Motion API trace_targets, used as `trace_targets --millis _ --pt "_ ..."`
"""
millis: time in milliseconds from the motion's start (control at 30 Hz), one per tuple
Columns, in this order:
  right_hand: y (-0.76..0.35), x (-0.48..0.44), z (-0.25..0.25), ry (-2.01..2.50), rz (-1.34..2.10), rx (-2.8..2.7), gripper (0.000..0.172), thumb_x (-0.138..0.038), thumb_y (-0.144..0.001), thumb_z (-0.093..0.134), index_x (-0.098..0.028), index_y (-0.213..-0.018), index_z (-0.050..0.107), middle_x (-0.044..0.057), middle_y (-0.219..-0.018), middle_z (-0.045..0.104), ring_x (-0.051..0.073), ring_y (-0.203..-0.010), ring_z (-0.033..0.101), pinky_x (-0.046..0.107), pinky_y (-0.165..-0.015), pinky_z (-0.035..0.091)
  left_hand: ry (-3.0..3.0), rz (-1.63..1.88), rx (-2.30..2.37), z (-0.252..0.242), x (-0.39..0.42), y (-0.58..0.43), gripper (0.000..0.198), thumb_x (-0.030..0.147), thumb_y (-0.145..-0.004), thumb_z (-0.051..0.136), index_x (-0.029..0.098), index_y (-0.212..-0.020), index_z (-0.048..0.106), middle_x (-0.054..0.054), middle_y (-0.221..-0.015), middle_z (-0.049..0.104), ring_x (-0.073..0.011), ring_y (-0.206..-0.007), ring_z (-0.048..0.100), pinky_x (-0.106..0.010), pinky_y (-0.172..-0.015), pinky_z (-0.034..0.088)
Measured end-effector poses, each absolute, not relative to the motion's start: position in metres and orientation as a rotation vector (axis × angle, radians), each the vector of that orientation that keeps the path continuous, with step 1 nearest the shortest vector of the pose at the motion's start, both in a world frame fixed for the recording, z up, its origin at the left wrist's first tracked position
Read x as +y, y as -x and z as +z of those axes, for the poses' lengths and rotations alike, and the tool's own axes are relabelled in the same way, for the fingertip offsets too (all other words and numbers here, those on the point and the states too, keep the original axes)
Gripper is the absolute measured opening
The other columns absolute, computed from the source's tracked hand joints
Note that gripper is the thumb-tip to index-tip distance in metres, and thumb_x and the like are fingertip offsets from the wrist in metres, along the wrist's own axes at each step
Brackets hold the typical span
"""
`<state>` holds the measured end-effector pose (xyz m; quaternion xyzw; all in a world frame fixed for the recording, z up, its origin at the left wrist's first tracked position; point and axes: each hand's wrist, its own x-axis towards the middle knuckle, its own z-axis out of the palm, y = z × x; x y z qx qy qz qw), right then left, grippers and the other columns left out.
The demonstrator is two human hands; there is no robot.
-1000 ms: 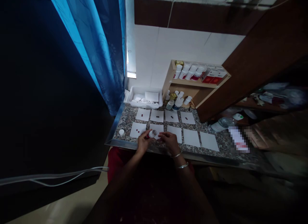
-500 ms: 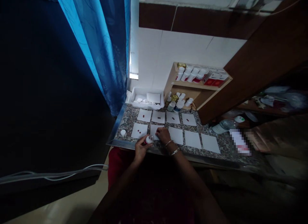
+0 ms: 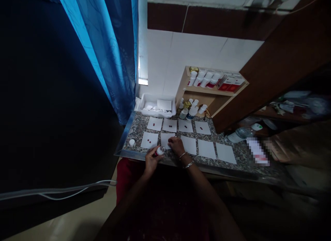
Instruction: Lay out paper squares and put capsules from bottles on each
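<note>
The left hand (image 3: pixel 152 161) grips a red-labelled white plastic bottle (image 3: pixel 159 151) at eight o'clock from the right hand (image 3: pixel 176 145), which curls over a square white paper sheet (image 3: pixel 164 139) beside a dark-red tablet (image 3: pixel 170 141); whether it pinches anything, I cannot tell. A round white plastic cap (image 3: pixel 131 142) lies toward the bottle's nine o'clock.

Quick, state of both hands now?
Left hand: closed around a white-and-red bottle.
Right hand: fingers bent at a dark red pill over white paper; whether gripping it cannot be told.
</note>
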<state>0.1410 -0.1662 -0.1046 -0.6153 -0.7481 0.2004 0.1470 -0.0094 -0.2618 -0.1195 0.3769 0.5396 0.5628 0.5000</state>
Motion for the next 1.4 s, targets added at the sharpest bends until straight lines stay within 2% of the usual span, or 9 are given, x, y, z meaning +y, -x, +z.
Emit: trace_targets --millis 433,600,733,833,900,1033,1167,1400 --pt "-0.147 -0.175 -0.087 1.674 0.693 -1.9 0.01 -0.017 -0.069 0.061 -0.016 -0.075 0.069 0.006 -0.079 0.069 0.016 -0.076 0.062 0.026 -0.074 0.045 -0.983 1.345 1.335 -0.108 -0.26 0.008 0.047 0.016 -0.054 0.073 0.019 -0.1 0.067 -0.005 -0.102 0.064 -0.0207 -0.097 0.055 -0.034 -0.091 0.039" --pt "-0.152 -0.209 -0.078 1.486 1.227 -1.369 0.029 -0.038 -0.073 0.058 -0.014 -0.086 0.068 0.002 -0.06 0.066 0.015 -0.052 0.059 0.028 -0.056 0.049 -1.221 1.366 1.391 -0.099 -0.246 0.012 0.039 0.014 -0.059 0.07 0.021 -0.098 0.068 -0.005 -0.1 0.063 -0.0208 -0.095 0.056 -0.035 -0.089 0.041" --pt "-0.146 -0.232 -0.077 1.316 1.494 -0.962 0.041 -0.043 -0.06 0.07 -0.013 -0.087 0.068 0.003 -0.066 0.068 0.017 -0.058 0.063 0.031 -0.061 0.051 -1.645 1.257 1.343 -0.095 -0.235 0.013 0.039 0.01 -0.07 0.06 0.025 -0.105 0.065 -0.007 -0.107 0.06 -0.0202 -0.097 0.056 -0.034 -0.086 0.044" --pt "-0.145 -0.236 -0.079 1.242 1.572 -0.771 0.038 -0.041 -0.054 0.074 -0.014 -0.081 0.068 0.001 -0.069 0.068 0.017 -0.063 0.064 0.031 -0.066 0.052 -2.03 1.101 1.278 -0.087 -0.227 0.011 0.039 0.009 -0.078 0.05 0.028 -0.11 0.061 -0.006 -0.115 0.056 -0.0222 -0.111 0.049 -0.038 -0.093 0.041" --pt "-0.149 -0.236 -0.082 1.191 1.627 -0.694 0.035 -0.038 -0.053 0.075 -0.016 -0.078 0.068 0.0 -0.073 0.068 0.017 -0.068 0.064 0.03 -0.068 0.052 -2.284 0.939 1.23 -0.079 -0.222 0.006 0.039 0.01 -0.08 0.048 0.026 -0.113 0.058 -0.008 -0.118 0.054 -0.0246 -0.12 0.042 -0.041 -0.096 0.039" --pt "-0.159 -0.237 -0.092 1.181 1.644 -0.753 0.027 -0.039 -0.06 0.069 -0.019 -0.079 0.066 0.002 -0.084 0.069 0.019 -0.082 0.064 0.031 -0.074 0.051 -2.664 0.594 1.118 -0.062 -0.216 -0.01 0.034 0.013 -0.081 0.05 0.017 -0.114 0.054 -0.014 -0.116 0.053 -0.0281 -0.122 0.039 -0.043 -0.095 0.039" --pt "-0.167 -0.242 -0.104 1.313 1.546 -0.973 0.025 -0.042 -0.072 0.055 -0.021 -0.083 0.063 0.005 -0.093 0.068 0.019 -0.091 0.062 0.03 -0.076 0.051 -2.862 0.415 1.053 -0.048 -0.216 -0.027 0.026 0.015 -0.083 0.048 0.014 -0.108 0.055 -0.014 -0.111 0.055 -0.0274 -0.119 0.042 -0.041 -0.097 0.036" --pt "-0.174 -0.246 -0.103 1.377 1.486 -1.027 0.03 -0.043 -0.074 0.052 -0.018 -0.085 0.062 0.008 -0.088 0.069 0.021 -0.085 0.063 0.032 -0.073 0.051 -2.941 0.303 1.044 -0.033 -0.221 -0.039 0.023 0.014 -0.084 0.043 0.01 -0.104 0.056 -0.016 -0.107 0.057 -0.0277 -0.114 0.046 -0.039 -0.093 0.037"
